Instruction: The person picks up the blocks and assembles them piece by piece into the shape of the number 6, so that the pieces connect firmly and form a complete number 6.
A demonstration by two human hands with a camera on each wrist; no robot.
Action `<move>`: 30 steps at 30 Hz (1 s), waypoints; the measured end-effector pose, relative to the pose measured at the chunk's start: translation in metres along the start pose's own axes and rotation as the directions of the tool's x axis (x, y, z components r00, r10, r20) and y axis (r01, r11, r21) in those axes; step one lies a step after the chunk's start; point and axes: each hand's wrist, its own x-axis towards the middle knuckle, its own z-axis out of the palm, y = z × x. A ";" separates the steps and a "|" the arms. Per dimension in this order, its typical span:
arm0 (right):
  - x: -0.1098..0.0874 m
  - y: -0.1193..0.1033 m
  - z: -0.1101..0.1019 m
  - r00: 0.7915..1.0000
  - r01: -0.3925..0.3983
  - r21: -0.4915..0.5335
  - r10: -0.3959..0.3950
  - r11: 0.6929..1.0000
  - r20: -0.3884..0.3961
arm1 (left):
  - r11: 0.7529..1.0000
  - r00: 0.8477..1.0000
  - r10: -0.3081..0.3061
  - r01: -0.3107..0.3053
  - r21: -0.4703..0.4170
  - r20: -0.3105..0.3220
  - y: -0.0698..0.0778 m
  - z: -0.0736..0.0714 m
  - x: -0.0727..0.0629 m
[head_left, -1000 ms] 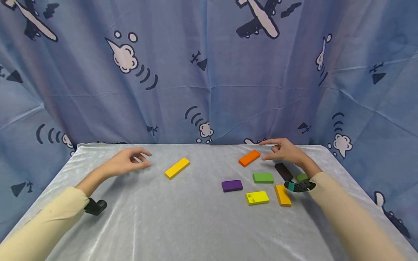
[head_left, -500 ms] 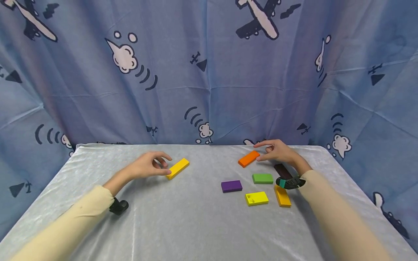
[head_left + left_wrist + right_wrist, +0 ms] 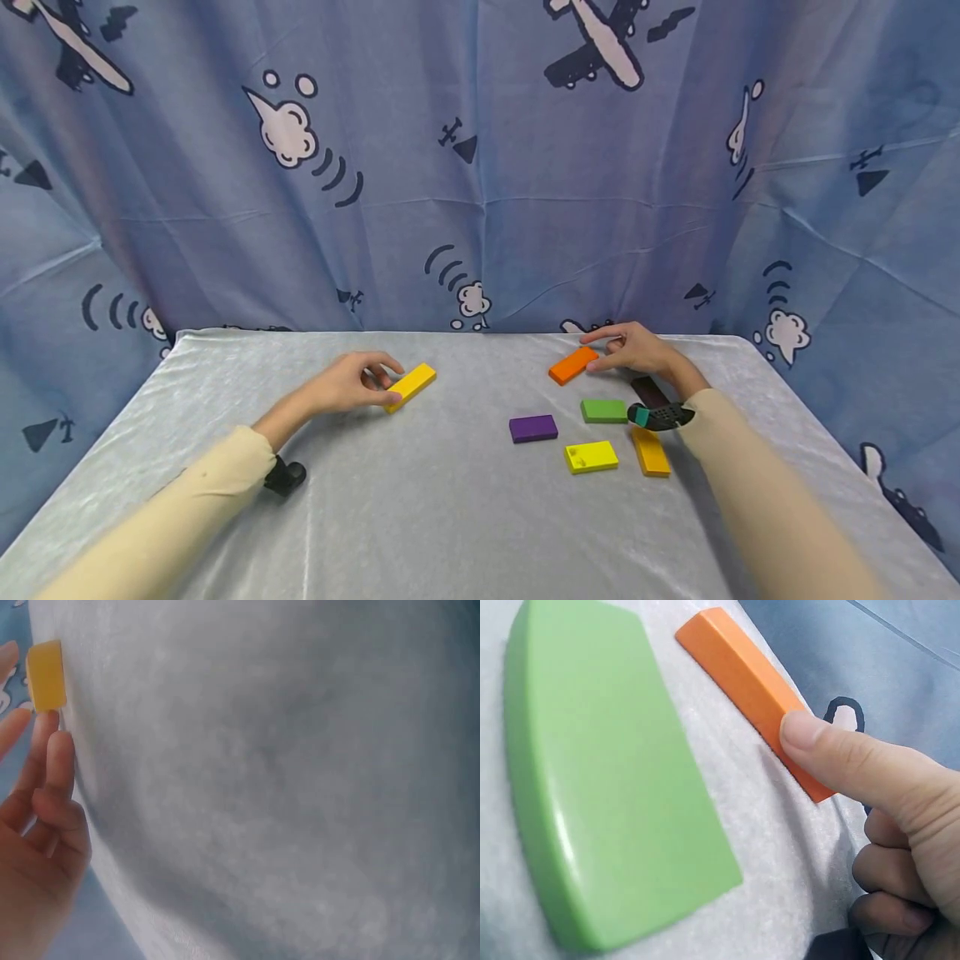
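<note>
On the left, a long yellow block [image 3: 418, 380] lies slanted on the table. My left hand [image 3: 347, 385] reaches over its near end, thumb tip overlapping it and fingers loosely bent beside it. In the left wrist view the yellow block [image 3: 48, 675] stands just beyond the fingertips. My right hand [image 3: 633, 350] is at the right end of an orange block [image 3: 572, 367]. Its index finger stretches past the block's far side. The right wrist view shows the right thumb against the orange block [image 3: 742, 671]; the index finger is hidden there.
Below the right hand lie a green block [image 3: 603, 411], a purple block [image 3: 533, 428], a lime-yellow block [image 3: 591, 457], an amber block [image 3: 650, 452] and a dark brown block [image 3: 648, 391], partly covered by the wrist. A patterned blue curtain [image 3: 480, 167] hangs behind the table.
My left hand has moved right, from beside the yellow block onto its near end. My right hand has shifted slightly left to the orange block. The blocks lie where they were.
</note>
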 end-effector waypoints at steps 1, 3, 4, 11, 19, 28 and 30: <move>0.000 0.000 0.000 1.000 0.004 -0.002 -0.004 1.000 -0.002 | 1.000 1.000 0.010 -0.010 0.006 0.001 0.000 0.000 0.000; 0.001 0.000 0.001 1.000 0.002 0.004 -0.002 1.000 -0.008 | 0.999 1.000 0.028 -0.028 0.017 0.003 0.001 0.001 0.001; 0.001 0.000 0.001 1.000 0.006 0.006 -0.005 1.000 -0.010 | 0.999 0.999 0.035 -0.035 0.024 0.004 0.001 0.002 0.001; 0.002 0.001 0.000 1.000 0.016 0.013 -0.016 1.000 -0.011 | 0.999 0.999 0.039 -0.039 0.034 0.007 0.002 0.003 0.004; 0.003 -0.001 0.002 0.999 0.033 0.010 -0.032 0.999 -0.030 | 1.000 1.000 0.010 -0.010 0.025 0.006 0.001 0.003 0.004; 0.004 -0.001 0.006 0.997 0.067 0.007 -0.067 0.998 -0.046 | 1.000 1.000 0.010 -0.010 0.012 0.009 -0.001 0.003 0.004; 0.004 0.001 0.007 0.996 0.076 0.005 -0.076 0.997 -0.052 | 1.000 1.000 0.008 -0.008 0.009 0.013 -0.001 0.004 0.004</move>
